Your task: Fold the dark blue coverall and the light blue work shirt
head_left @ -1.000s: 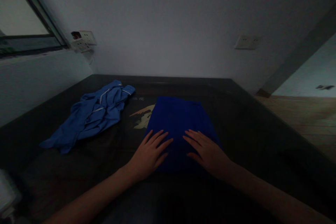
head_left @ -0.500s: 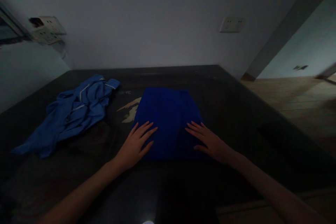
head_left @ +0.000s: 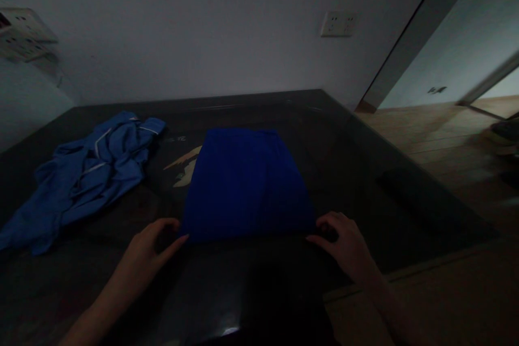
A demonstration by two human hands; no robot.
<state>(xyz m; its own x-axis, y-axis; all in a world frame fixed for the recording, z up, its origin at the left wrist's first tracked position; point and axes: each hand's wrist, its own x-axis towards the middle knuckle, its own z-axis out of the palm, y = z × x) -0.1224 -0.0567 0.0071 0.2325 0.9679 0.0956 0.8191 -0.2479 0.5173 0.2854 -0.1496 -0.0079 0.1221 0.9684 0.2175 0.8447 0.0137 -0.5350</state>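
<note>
A folded dark blue cloth [head_left: 245,184] lies flat in the middle of a dark glossy table [head_left: 357,173]. My left hand [head_left: 148,251] is at the cloth's near left corner, its fingers curled and the thumb and fingertips pinched at the edge. At the near right corner my right hand [head_left: 344,243] has its fingers curled onto the edge as well. Both forearms reach in from the bottom of the view.
A crumpled lighter blue garment [head_left: 81,173] with white piping lies at the table's left. A pale printed mark [head_left: 182,165] shows on the tabletop beside the cloth. A wall socket [head_left: 338,23] is on the back wall. Wooden floor [head_left: 438,135] and a doorway are at the right.
Both hands slid from lying flat on top of the cloth back and apart to its near corners, and their fingers curled. The view has turned to the right.
</note>
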